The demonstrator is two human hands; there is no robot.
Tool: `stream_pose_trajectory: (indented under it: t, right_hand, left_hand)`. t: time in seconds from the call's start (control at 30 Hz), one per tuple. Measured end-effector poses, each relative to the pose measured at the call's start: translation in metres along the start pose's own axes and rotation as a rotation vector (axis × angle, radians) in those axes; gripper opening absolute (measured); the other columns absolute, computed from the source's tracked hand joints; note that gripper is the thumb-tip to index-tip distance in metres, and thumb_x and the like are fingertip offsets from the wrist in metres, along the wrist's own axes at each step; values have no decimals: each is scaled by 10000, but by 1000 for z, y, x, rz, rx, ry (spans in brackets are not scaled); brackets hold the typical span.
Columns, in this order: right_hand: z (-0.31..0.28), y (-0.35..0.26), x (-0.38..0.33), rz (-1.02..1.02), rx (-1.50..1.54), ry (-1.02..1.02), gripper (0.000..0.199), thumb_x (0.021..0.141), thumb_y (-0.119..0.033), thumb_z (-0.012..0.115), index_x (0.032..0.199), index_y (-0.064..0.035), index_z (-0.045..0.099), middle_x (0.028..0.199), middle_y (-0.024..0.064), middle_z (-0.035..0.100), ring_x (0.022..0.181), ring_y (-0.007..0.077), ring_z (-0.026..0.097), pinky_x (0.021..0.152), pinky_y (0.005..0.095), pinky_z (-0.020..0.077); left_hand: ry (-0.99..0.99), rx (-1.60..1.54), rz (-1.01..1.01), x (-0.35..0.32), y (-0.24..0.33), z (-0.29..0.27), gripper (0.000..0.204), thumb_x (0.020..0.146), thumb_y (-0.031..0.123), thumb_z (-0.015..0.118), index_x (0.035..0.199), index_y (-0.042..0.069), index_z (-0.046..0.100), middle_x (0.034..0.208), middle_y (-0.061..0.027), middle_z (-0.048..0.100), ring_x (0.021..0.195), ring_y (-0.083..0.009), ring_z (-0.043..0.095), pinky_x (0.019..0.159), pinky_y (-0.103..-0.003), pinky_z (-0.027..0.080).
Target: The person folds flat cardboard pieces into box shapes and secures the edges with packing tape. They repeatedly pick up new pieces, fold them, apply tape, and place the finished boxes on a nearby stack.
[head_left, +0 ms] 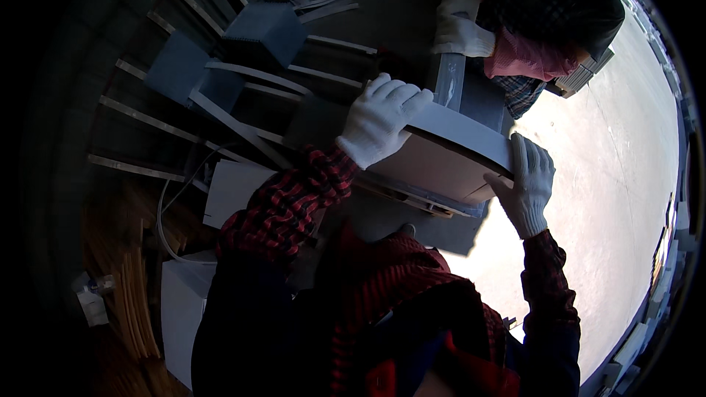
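A long white box [434,165] stands in front of me on a low support, its pale top strip [463,129] running between my hands. My left hand [382,119], in a white knit glove, grips the strip's left end with fingers curled over the top. Around the right end my right hand [528,184], gloved the same way, is closed with the thumb on the front face. A band of shiny clear tape [448,82] lies behind the strip. Across from me, another person's gloved hand [465,29] rests at the band's far end.
Blue-grey blocks [266,33] sit among pale slats [169,119] at the left. Stacked brown cardboard sheets [132,294] and a white carton [182,309] are at the lower left, near a looping cable [160,213]. Bright floor [588,213] spreads to the right.
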State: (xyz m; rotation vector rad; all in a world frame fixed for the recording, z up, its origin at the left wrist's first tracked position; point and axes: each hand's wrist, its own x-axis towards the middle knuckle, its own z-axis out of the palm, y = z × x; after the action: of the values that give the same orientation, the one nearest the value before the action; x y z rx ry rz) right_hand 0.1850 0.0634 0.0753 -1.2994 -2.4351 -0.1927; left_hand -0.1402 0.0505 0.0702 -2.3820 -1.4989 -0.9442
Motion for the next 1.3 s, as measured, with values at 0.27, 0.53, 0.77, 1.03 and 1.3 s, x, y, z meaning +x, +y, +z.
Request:
stream_pose_trajectory:
  t: [0.27,0.53,0.77,1.03,1.3]
  right_hand:
    - [-73,16,10,69,390,-414,586,972,-524,518,1236,-21,659,1175,191,642,1096,343,599,936,443,482]
    - [-94,12,11,226,501,-765,620,1023,-530,440,1036,27,711,852,167,678,702,260,662,795,387,536]
    - [-79,13,9,299,430,-844,669,1005,-578,460,1032,28,741,869,196,727,741,284,693,801,389,539]
    - [-52,19,24,221,484,-692,603,977,-575,513,1105,-32,742,944,175,743,821,281,717,816,381,544]
    - [-43,34,34,-52,76,-161,449,908,-527,613,1040,-120,748,976,87,711,914,262,670,769,408,518]
  left_hand:
    - [-678,-694,-356,13,-15,-85,806,794,436,814,1446,82,498,1406,-149,564,1297,-315,541,1094,-438,430]
    - [-698,-852,-454,-14,-24,-101,370,982,354,635,1154,34,706,1162,-93,701,1117,-199,632,990,-327,492]
    - [-507,-677,-426,-25,-22,-63,267,999,256,560,1112,70,714,1085,-73,731,1021,-211,680,916,-329,522]
    - [-168,-386,47,-8,17,-98,429,885,65,718,1298,72,604,1294,-118,610,1230,-280,574,1045,-393,478]
    - [-686,-133,156,13,26,-59,854,906,624,571,1504,46,377,1582,-195,325,1490,-387,238,1227,-531,119]
